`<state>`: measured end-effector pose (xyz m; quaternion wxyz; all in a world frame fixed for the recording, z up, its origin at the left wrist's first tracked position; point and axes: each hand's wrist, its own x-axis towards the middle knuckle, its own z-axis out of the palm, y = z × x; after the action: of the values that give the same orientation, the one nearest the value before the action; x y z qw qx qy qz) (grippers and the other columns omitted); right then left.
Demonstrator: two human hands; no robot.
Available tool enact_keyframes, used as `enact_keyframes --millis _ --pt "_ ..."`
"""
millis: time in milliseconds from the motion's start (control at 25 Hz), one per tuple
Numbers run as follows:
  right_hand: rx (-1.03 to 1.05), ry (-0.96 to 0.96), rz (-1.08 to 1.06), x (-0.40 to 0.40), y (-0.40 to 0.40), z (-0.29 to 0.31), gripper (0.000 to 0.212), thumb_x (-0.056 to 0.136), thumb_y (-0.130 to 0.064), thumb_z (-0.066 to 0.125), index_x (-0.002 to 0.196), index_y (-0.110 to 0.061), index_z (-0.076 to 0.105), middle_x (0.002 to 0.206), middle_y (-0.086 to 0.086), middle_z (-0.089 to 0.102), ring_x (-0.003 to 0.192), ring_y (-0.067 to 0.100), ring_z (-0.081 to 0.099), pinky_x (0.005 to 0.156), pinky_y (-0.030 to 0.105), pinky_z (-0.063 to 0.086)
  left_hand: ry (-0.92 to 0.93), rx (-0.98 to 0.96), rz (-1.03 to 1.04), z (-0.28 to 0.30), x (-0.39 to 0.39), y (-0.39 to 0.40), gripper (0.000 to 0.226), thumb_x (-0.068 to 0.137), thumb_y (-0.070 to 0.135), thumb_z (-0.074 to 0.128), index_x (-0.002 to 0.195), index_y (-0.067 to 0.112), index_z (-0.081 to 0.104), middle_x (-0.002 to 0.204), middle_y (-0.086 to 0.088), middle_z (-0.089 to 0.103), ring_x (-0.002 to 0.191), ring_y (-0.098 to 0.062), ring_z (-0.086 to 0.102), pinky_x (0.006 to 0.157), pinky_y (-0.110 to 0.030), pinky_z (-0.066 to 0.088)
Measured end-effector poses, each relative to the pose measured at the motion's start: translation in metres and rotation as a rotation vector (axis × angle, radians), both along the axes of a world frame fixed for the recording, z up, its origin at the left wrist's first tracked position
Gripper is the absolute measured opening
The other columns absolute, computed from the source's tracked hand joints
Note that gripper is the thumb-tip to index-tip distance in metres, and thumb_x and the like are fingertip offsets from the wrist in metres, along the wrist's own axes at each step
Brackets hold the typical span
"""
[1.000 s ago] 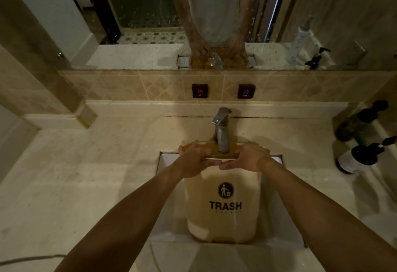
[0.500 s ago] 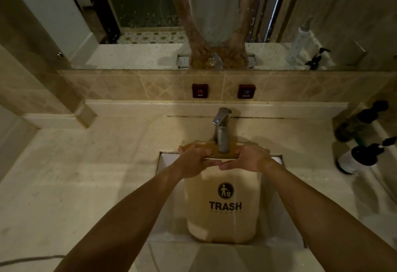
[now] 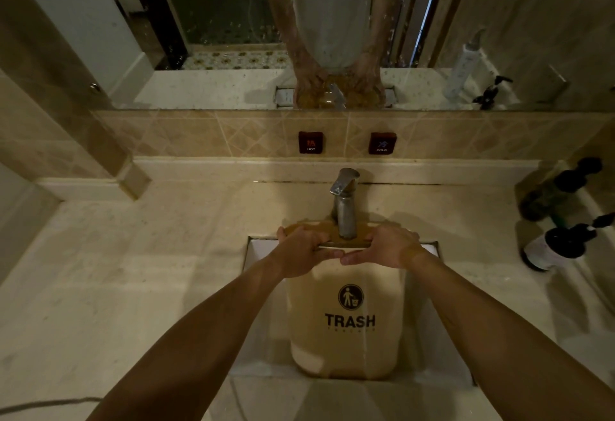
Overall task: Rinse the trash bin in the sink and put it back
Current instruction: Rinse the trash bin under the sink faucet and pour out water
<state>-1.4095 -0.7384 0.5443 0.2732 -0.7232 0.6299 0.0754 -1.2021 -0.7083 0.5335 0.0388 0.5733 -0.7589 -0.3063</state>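
1. left hand [image 3: 304, 247]: i see its fingers curled over the near rim of the trash bin [image 3: 346, 324], thumb below the rim, clamped on it just left of the faucet [image 3: 344, 211].
2. right hand [image 3: 387, 247]: it mirrors the left, fingers wrapped over the same rim just right of the faucet; the two thumbs nearly meet under the spout.
3. trash bin: it stands in the sink [image 3: 263, 254] directly in front of the faucet, its long axis upright with the mouth uppermost and the "trash" label facing me. the spout reaches over the open mouth; whether water is running i cannot tell.
4. governing relation: the bin hangs below both hands, which sit equally near on either side of the faucet, so neither leads. i judge that any lift must first bring the rim toward me, away from the faucet, since the spout overhangs the mouth.
5. surroundings: dark-capped pump bottles [image 3: 562, 244] stand on the counter well to the right of the faucet.
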Motion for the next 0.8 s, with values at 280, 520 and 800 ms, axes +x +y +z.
enact_keyframes --millis 280,520,800 --pt "-0.005 -0.011 -0.001 0.0008 -0.0006 -0.0010 0.073 0.040 -0.097 0.055 0.084 -0.040 0.068 0.089 -0.013 0.063 0.094 0.016 0.057 0.095 0.045 0.042 0.011 0.000 -0.004 0.0015 -0.0003 0.0008 0.022 0.093 0.053 0.051 0.082 0.035 0.049 0.092 0.012 0.050 0.121 -0.023 0.045 0.109 -0.065 0.017" --pt "-0.004 -0.004 0.003 0.0001 -0.0017 -0.0016 0.077 0.039 -0.097 0.055 0.084 -0.038 0.071 0.082 -0.014 0.063 0.092 0.015 0.057 0.095 0.046 0.043 -0.004 0.010 0.003 -0.0009 0.0001 -0.0005 0.025 0.092 0.055 0.051 0.080 0.033 0.050 0.089 0.012 0.051 0.119 -0.021 0.045 0.109 -0.064 0.016" --pt "0.002 0.015 0.009 0.0019 -0.0011 -0.0015 0.089 0.030 -0.102 0.044 0.086 -0.040 0.071 0.089 -0.012 0.066 0.094 0.015 0.059 0.094 0.046 0.044 0.020 -0.024 0.010 -0.0017 -0.0001 -0.0012 0.020 0.092 0.054 0.052 0.082 0.037 0.051 0.087 0.012 0.052 0.099 -0.008 0.040 0.108 -0.063 0.020"
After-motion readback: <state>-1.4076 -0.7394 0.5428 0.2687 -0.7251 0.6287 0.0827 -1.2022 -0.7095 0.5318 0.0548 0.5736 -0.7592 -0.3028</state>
